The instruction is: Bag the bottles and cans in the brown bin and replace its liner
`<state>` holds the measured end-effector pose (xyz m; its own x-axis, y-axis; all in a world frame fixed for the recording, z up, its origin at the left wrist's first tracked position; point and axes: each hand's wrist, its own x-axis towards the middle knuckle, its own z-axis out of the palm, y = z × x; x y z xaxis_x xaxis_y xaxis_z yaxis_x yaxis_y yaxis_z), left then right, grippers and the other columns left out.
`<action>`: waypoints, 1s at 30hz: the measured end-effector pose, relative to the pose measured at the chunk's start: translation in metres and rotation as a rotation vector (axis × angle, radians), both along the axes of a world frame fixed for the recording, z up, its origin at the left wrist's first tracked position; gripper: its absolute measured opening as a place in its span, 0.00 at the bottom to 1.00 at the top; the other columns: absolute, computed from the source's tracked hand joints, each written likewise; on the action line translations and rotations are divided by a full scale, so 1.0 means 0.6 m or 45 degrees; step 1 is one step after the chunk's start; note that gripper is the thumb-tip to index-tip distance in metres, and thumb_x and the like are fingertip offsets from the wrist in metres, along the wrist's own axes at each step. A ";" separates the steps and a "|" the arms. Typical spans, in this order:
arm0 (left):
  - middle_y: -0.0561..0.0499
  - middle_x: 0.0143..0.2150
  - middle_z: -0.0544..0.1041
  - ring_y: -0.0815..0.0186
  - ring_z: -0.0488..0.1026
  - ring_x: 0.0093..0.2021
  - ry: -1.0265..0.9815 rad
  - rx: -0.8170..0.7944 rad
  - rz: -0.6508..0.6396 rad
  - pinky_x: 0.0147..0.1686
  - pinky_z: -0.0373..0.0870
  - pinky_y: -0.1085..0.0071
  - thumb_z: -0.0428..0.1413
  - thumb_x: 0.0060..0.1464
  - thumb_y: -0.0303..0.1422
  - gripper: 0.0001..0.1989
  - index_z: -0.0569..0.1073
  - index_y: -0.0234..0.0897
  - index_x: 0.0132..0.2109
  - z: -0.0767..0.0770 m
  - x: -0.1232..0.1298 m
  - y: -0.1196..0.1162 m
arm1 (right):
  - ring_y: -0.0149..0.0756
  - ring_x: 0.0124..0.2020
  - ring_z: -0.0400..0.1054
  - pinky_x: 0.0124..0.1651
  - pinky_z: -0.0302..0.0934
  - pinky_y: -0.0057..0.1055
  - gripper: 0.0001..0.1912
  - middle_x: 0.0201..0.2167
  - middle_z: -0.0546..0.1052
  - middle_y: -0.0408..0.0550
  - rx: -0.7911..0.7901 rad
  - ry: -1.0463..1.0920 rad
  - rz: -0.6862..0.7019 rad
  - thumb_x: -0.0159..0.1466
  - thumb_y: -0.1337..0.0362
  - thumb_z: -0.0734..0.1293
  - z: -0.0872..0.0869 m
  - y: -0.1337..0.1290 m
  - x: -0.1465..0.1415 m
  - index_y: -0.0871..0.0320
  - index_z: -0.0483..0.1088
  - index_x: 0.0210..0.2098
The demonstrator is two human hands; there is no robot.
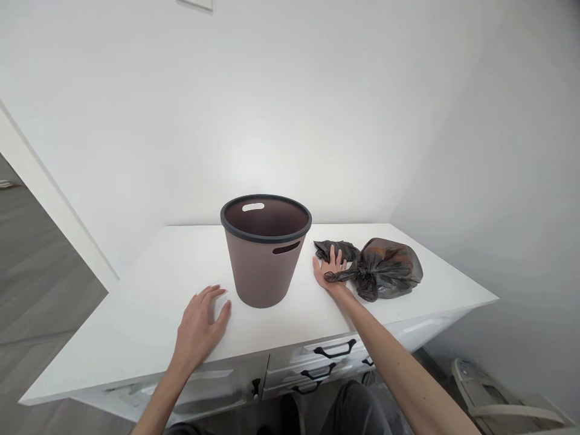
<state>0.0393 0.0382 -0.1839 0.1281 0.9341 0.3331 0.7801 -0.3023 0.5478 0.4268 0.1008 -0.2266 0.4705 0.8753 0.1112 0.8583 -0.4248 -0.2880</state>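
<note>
A brown trash can point(263, 272) with a dark rim and cut-out handles stands upright on the white cabinet top. To its left, my left hand point(202, 323) rests on the surface with thumb and fingers apart, holding nothing. My right hand point(331, 272) lies with spread fingers to the right of the can, its fingertips over a crumpled black plastic bag point(338, 249). Beside that hand sits a full, knotted black garbage bag point(394, 269), its twisted tail lying across the hand. What the full bag contains shows only as faint reddish patches.
The white cabinet point(149, 338) has dark drawer handles point(335, 350) along its front. A white wall point(272, 121) rises behind it, with another at the right. On the floor at lower right is a pale plastic object point(493, 393). Grey flooring point(36, 284) shows at left.
</note>
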 end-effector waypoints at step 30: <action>0.49 0.62 0.80 0.48 0.77 0.58 -0.046 -0.040 0.037 0.52 0.77 0.55 0.52 0.60 0.55 0.24 0.81 0.46 0.50 0.031 0.010 -0.002 | 0.52 0.80 0.42 0.78 0.42 0.62 0.31 0.78 0.54 0.44 0.259 0.126 0.737 0.76 0.43 0.55 0.036 -0.268 -0.100 0.49 0.69 0.70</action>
<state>0.0454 0.0372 -0.1653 0.0892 0.9473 0.3077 0.7678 -0.2621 0.5846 0.3665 -0.0602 -0.2049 -0.0577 0.9574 0.2829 0.8980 0.1736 -0.4043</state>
